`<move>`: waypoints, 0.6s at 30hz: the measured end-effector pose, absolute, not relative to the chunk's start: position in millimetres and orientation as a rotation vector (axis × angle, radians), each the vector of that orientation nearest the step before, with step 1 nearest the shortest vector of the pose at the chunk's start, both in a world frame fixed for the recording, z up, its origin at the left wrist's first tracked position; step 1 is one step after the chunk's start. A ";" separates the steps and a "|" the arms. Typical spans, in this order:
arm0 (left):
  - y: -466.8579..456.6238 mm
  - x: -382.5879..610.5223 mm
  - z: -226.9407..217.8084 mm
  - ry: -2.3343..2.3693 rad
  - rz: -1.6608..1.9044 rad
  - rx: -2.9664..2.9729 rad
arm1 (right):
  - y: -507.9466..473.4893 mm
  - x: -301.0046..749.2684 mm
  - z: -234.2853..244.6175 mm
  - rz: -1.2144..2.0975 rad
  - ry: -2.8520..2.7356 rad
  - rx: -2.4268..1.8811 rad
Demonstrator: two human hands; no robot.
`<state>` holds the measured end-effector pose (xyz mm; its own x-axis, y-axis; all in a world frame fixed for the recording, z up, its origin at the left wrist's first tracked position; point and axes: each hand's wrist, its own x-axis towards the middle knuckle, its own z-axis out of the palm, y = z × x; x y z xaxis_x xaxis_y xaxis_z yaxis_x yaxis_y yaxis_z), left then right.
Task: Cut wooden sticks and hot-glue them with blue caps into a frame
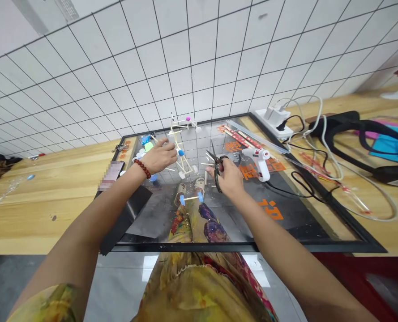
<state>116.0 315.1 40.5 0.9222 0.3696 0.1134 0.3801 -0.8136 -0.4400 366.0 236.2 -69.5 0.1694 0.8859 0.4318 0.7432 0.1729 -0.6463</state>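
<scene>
My left hand [161, 155], with a red bead bracelet [142, 168] on its wrist, hovers at the edge of a stick model [181, 152] of thin wooden sticks with blue and pink balls. Its fingers are close to the model, and I cannot tell whether they hold anything. My right hand [228, 178] grips black-handled scissors [218, 172] with their blades pointing up. A white hot glue gun [257, 163] lies just beyond my right hand, and its black cord trails to the right.
A black-framed mirror [249, 247] lies on a wooden table [51, 201], with a phone [111, 175] at its left edge and wooden sticks [239, 138] at the back. A white power strip [274, 120], tangled cables and a black strap [353, 134] sit to the right.
</scene>
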 end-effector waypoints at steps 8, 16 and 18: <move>325.7 126.3 52.6 -0.399 0.093 -2.619 | 241.4 366.4 -73.6 0.281 -1.548 -1.583; 338.5 133.4 56.9 -0.477 0.095 -2.791 | 240.9 366.2 -71.2 0.326 -1.552 -1.597; 333.3 131.3 59.7 -0.646 -0.063 -2.896 | 240.2 366.5 -70.2 0.327 -1.563 -1.590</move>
<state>131.3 333.3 59.7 0.9051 0.4179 0.0787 0.4253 -0.8909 -0.1593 366.5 240.2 -70.2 0.1812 0.9107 0.3712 0.6854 0.1537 -0.7117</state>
